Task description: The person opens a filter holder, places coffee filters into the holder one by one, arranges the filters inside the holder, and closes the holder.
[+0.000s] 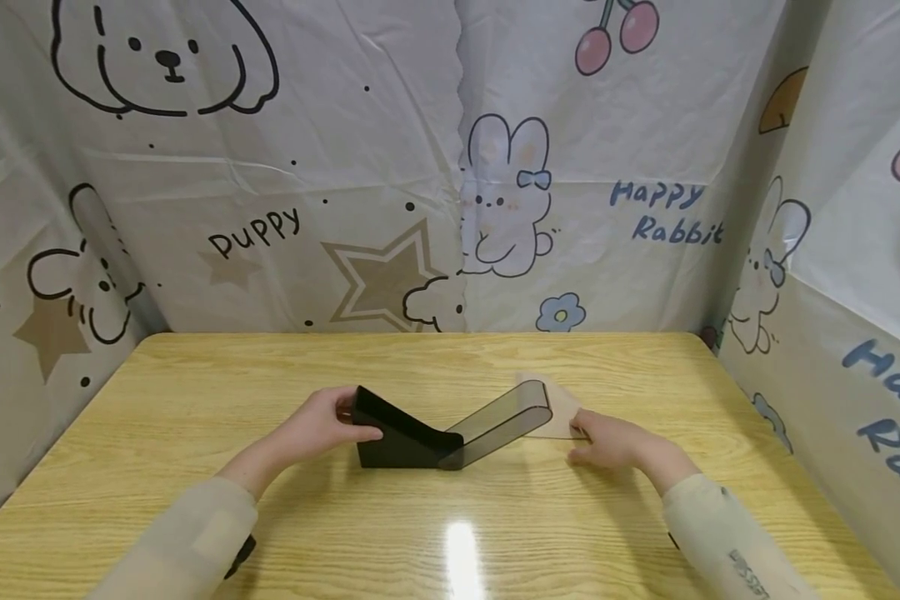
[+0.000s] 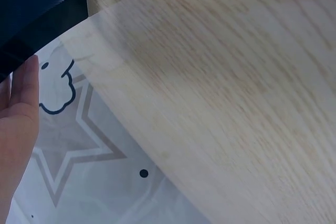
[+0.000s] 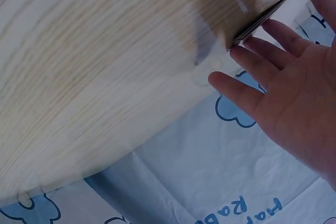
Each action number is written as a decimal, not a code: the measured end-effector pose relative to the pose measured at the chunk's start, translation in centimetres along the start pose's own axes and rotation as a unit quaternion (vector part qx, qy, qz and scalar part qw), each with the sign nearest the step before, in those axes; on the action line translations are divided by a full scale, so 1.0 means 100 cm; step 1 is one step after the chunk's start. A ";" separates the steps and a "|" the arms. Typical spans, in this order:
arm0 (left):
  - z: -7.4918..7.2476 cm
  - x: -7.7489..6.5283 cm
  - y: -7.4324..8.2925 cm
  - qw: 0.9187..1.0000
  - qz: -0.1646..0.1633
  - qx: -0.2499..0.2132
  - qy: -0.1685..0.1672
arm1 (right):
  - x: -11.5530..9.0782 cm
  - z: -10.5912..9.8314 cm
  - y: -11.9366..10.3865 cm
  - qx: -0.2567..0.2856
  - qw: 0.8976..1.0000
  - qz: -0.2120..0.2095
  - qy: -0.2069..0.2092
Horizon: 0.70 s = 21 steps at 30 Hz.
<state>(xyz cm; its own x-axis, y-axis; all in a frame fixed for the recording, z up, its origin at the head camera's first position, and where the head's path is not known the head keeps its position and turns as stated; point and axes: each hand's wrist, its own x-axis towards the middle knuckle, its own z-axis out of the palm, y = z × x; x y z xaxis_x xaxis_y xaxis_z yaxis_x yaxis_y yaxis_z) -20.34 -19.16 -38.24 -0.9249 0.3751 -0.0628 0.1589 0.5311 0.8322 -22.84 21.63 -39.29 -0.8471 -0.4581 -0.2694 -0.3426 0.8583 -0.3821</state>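
The step in hand appears to be steadying the black box point(image 1: 412, 446) while handling the beige card point(image 1: 562, 417): the left hand point(image 1: 326, 425) grips the box's near end, the box extending rightward from its thumb, with the tilted clear lid point(image 1: 498, 425) farther right. The right hand point(image 1: 611, 442) pinches the card's edge, the card lying left of and beyond its fingertips, partly behind the lid. The next move seemingly calls for maintaining both grips and guiding the card clear of the lid.

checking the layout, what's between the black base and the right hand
The head view shows a translucent cover, then a beige card held by the right hand.
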 end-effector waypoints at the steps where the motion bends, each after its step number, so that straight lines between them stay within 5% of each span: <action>1: 0.000 0.001 0.000 1.000 0.001 -0.001 0.000 | -0.001 0.000 0.001 -0.001 1.000 0.000 -0.001; 21: 0.007 0.015 0.003 1.000 0.003 -0.007 0.001 | -0.024 -0.002 0.009 0.004 0.999 0.024 -0.034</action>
<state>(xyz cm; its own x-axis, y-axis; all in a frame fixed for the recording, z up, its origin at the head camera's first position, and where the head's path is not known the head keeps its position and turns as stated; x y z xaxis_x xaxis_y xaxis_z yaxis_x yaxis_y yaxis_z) -21.48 -17.92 -38.51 -0.9248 0.3762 -0.0564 0.1597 0.5186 0.8400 -21.18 23.56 -38.82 -0.8327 -0.4308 -0.3478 -0.2977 0.8780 -0.3747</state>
